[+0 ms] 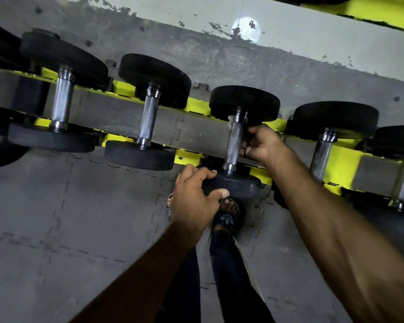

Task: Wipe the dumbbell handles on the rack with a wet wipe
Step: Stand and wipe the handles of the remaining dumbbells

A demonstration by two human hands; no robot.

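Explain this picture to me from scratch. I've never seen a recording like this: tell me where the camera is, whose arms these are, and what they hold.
There is one picture, taken by a camera worn on a person's head and looking down, so both arms are that person's own. A yellow rack carries a row of black weights with metal grips. The left hand grips the near end of the middle dumbbell. The right hand curls round its handle. A scrap of white, likely the wipe, peeks out by the handle's far end. Below are grey floor mats and the person's sandal.
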